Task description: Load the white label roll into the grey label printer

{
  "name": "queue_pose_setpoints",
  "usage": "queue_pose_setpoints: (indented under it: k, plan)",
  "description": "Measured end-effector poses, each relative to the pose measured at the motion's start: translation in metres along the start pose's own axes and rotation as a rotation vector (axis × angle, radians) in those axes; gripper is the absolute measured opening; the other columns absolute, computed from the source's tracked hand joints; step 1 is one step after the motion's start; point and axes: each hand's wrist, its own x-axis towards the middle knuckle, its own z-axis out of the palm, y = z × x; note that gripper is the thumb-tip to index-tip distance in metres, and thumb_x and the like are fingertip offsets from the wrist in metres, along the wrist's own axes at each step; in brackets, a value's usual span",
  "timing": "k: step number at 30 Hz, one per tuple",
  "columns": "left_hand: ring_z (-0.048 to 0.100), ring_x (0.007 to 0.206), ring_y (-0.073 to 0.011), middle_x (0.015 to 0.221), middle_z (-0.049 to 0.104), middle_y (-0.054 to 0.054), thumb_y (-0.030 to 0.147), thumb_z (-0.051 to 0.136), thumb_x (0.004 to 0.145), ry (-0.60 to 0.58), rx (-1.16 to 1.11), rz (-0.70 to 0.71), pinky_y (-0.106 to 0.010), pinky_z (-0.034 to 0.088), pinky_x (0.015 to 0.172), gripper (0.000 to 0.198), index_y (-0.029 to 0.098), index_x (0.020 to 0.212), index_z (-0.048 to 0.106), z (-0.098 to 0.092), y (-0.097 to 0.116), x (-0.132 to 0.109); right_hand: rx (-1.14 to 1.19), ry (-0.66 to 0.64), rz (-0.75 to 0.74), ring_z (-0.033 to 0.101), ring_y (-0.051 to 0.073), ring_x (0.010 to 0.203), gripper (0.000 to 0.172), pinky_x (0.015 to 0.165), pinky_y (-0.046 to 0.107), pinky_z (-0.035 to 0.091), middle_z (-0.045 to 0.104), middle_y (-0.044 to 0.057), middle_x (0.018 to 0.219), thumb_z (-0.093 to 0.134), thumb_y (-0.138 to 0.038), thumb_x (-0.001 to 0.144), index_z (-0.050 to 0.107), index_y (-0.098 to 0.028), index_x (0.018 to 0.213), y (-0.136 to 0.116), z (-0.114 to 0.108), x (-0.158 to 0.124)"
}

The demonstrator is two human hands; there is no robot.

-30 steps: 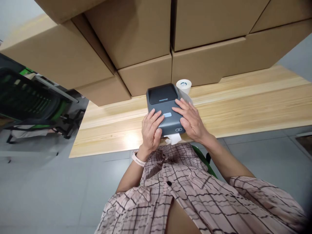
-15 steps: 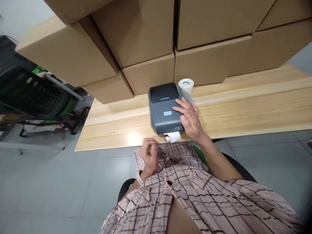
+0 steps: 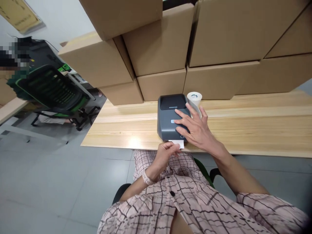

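Note:
A dark grey label printer [image 3: 165,125] with a black lid stands near the front edge of the table. From its front slot comes a white label strip [image 3: 180,143]. My left hand [image 3: 166,152] pinches that strip between thumb and fingers, just below the slot. Spread over the top of the printer, my right hand [image 3: 195,126] touches its right side, one fingertip at the pale blue button [image 3: 173,121]. Behind my right fingers stands a roll of white labels [image 3: 194,97], partly hidden by them.
Stacked cardboard boxes [image 3: 161,84] line the back of the wooden table [image 3: 255,126]. To the left are a black and green office chair [image 3: 53,87] and, at the edge of view, part of another person [image 3: 14,61]. The table's front edge runs close to my lap.
My left hand has moved up and right to the label strip and closed on it. My right hand has spread farther over the printer's top. The view has shifted, showing more on the left.

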Motion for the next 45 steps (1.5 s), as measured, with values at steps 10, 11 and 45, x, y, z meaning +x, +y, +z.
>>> queue_pose_setpoints:
  k: [10,11,45]
  plan:
    - [0.060,0.055,-0.0128,0.068,0.072,-0.005,0.065,0.071,0.092,0.348,0.148,0.429,-0.025,0.047,0.053,0.051,0.016,0.083,0.081,-0.081,0.058,0.007,0.279,0.139,0.026,0.036,0.040,0.165,0.076,0.126,0.070,0.038,0.033,0.013,0.182,0.035,-0.077,0.107,0.033,-0.036,0.171,0.014,-0.020,0.006]
    - [0.061,0.059,-0.0127,0.072,0.073,-0.005,0.061,0.073,0.091,0.389,0.163,0.492,-0.024,0.048,0.055,0.046,0.016,0.087,0.081,-0.087,0.069,0.021,0.270,0.155,0.009,0.035,0.041,0.166,0.079,0.127,0.071,0.036,0.030,0.012,0.183,0.034,-0.079,0.106,0.028,-0.037,0.173,0.017,-0.022,0.018]
    - [0.058,0.148,-0.0346,0.160,0.061,-0.016,0.028,0.082,0.074,-0.075,0.204,0.397,-0.044,0.049,0.121,0.093,0.015,0.161,0.050,-0.067,0.079,0.127,0.365,-0.885,0.005,0.066,0.033,0.112,0.041,0.100,0.050,0.053,0.076,0.011,0.117,0.055,-0.050,0.101,0.064,-0.025,0.132,0.051,-0.007,0.117]
